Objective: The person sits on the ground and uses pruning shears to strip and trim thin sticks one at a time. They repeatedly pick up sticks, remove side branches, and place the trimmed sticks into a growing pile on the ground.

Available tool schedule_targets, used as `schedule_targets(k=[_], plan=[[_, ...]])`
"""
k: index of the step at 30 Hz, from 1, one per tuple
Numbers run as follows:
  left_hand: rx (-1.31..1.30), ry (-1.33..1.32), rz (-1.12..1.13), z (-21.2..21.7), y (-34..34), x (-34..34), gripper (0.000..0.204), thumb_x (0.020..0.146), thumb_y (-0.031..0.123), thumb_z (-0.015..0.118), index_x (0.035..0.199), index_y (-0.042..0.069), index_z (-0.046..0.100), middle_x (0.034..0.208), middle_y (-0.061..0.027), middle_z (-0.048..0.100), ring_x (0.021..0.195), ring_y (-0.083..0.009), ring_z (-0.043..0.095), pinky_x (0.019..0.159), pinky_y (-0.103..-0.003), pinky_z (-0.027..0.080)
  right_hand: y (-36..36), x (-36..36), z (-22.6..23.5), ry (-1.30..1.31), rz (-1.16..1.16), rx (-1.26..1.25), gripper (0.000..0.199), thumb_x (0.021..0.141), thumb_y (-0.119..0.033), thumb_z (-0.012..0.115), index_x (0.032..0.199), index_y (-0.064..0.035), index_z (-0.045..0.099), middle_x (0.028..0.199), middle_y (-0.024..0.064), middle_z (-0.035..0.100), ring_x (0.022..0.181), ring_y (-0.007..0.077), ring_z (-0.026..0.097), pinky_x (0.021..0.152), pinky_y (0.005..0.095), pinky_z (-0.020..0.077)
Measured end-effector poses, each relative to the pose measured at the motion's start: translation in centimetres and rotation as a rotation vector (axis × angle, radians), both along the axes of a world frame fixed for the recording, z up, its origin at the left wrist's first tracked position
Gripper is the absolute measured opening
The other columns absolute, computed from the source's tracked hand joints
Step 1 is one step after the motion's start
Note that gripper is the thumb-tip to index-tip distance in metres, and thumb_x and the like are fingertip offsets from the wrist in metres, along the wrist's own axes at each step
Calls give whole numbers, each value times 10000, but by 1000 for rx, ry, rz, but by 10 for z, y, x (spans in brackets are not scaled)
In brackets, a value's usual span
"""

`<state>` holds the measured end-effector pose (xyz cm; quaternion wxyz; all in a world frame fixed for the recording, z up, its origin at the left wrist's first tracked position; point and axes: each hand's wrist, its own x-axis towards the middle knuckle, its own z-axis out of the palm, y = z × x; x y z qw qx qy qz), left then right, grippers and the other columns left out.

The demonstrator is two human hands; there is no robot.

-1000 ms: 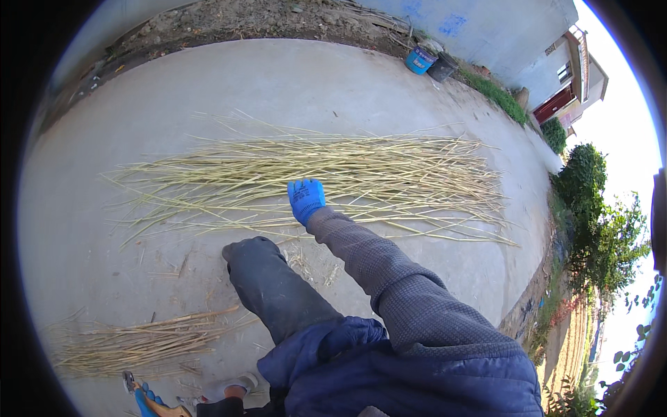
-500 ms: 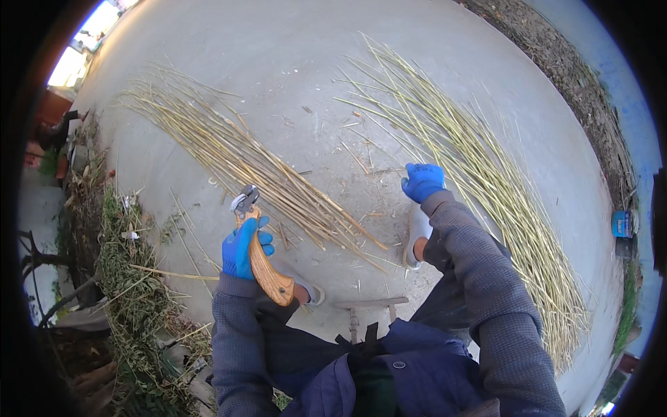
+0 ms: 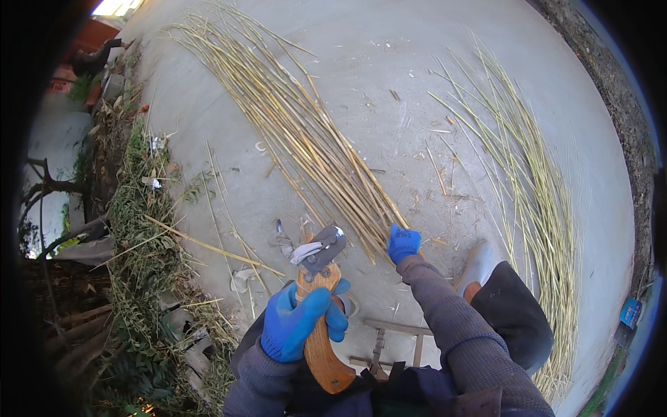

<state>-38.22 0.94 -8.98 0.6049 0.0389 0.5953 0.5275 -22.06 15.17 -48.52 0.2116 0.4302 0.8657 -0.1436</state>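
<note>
My left hand [image 3: 295,321], in a blue glove, is closed around the curved wooden handle of a cutting tool [image 3: 321,344]. The tool's short metal head points away from me, with a pale strip on it and a narrow tip at the left. Ahead of me a bundle of dry, yellow-brown stalks [image 3: 299,128] lies slantwise on the ground. My right hand [image 3: 404,243], also gloved in blue, is closed at the near right end of that bundle, its fingers around the stalk ends. How many stalks it holds is hidden.
A second heap of greener thin stalks [image 3: 545,229] lies to the right. Cut leafy stems [image 3: 142,264] pile up along the left edge. Short stalk scraps [image 3: 435,169] litter the concrete floor. A low metal-framed stool [image 3: 399,328] stands between my legs. A blue container [image 3: 631,313] is at far right.
My right hand has moved from beside the right heap to the near end of the left bundle. My left hand has brought the tool nearer and rightward. The view has shifted left.
</note>
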Motion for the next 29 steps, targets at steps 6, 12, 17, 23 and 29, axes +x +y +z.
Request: schedule_targets(k=[6, 12, 17, 23, 29], plan=[[-23, -12, 31, -5, -5, -4, 424, 982, 257, 558, 1201, -106, 557, 814, -152, 665, 665, -205, 646, 639, -312, 541, 19, 7, 32, 224, -7, -274, 261, 778, -255, 645, 988, -104, 673, 918, 157, 715, 888, 268, 700, 780, 417, 523], [-28, 115, 44, -2, -13, -1, 410, 956, 302, 609, 1181, -40, 617, 821, -122, 676, 677, -183, 657, 623, -310, 563, 45, 14, 172, 577, -428, -1180, 324, 890, -309, 620, 1046, -39, 707, 891, 83, 721, 760, 153, 662, 702, 285, 520], [92, 195, 102, -12, -20, 2, 433, 948, 320, 620, 1202, -31, 611, 843, -125, 677, 684, -193, 662, 617, -310, 567, 22, 47, 309, 752, -255, -1211, 300, 959, -288, 591, 1079, -34, 695, 771, 35, 674, 656, 94, 606, 599, 227, 481], [178, 194, 131, -23, -37, 6, 414, 944, 296, 628, 1189, -38, 612, 871, -150, 674, 699, -222, 674, 614, -326, 580, -32, 118, 391, 784, -205, -1193, 324, 979, -301, 580, 1125, -32, 685, 823, 51, 683, 744, 92, 624, 624, 234, 491], [186, 191, 41, -11, -79, 40, 416, 946, 279, 625, 1220, -33, 593, 893, -159, 678, 708, -231, 679, 619, -353, 594, -59, 137, 427, 793, -10, -1195, 325, 989, -312, 565, 1186, -74, 667, 877, 45, 702, 775, 93, 635, 655, 232, 504]])
